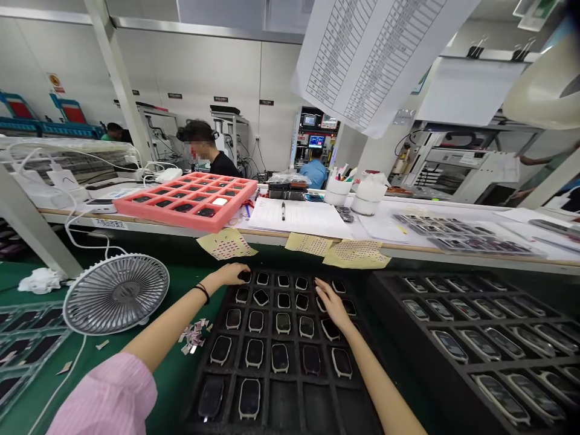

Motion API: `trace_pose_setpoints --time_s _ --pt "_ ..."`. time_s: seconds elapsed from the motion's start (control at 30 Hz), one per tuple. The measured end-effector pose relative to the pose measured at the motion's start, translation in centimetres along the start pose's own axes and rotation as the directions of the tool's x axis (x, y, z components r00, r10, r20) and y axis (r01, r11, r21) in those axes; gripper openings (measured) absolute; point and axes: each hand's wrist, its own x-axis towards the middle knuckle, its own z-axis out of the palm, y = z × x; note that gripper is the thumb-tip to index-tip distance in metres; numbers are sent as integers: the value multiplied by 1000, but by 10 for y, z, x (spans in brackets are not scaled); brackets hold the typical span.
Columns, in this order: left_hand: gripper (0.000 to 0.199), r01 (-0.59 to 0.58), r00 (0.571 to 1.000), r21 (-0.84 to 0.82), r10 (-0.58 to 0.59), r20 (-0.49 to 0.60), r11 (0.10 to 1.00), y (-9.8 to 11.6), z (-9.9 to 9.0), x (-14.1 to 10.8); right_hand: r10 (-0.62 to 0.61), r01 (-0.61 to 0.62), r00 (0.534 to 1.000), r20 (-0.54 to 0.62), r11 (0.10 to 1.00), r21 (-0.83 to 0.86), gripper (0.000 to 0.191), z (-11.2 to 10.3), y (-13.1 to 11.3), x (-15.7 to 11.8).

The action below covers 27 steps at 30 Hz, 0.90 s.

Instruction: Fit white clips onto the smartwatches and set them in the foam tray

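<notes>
Factory room with white walls. The green-matted counter (170, 393) carries two black foam trays. The tray under the hands (290, 272) holds watch-shaped units (280, 323) in five visible rows; the exact count cannot be made out, as both forearms and the lower frame edge obstruct it. Left hand (231, 275): fingers (244, 270) curled onto one dark unit at the tray's far left corner; grip cannot be confirmed. Right hand (333, 305): fingers (321, 291) apart, lying over units near the far right corner. The second tray (385, 278) runs off the right edge. One round fan (115, 294) stands near the left edge. Three perforated yellow sheets (308, 244) hang over the white rear counter (453, 255), which bears one pink foam tray (181, 199).
</notes>
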Motion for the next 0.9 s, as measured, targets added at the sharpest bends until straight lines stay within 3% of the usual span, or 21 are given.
trace_pose_setpoints --time_s 0.1,0.17,0.23,0.33,0.4,0.5,0.63,0.9 --pt "46 -6 1000 4 6 21 1000 -2 -1 8 81 -53 995 -55 921 386 63 -21 -7 1" --pt "46 -17 1000 -2 17 21 1000 -2 -2 11 165 -85 985 -54 729 679 66 -32 -12 -2" --pt "45 -35 999 -20 35 12 999 -1 -3 11 209 -146 978 26 585 798 66 -37 -18 -5" --pt "44 -65 997 -61 63 -34 996 3 -5 11 229 -264 960 163 541 799 62 -34 -21 -3" --pt "44 -93 994 -86 87 -71 992 11 -6 13 256 -288 951 173 532 796 57 -29 -21 1" --pt "46 -145 988 -99 139 -67 984 26 -5 22 302 -268 946 120 516 814 51 -25 -16 7" --pt "44 -180 983 -72 183 31 981 40 -2 40 374 -215 927 14 501 838 45 -27 -7 7" --pt "49 -157 985 -40 160 70 987 43 -2 55 482 -136 867 -128 477 868 36 -41 1 6"
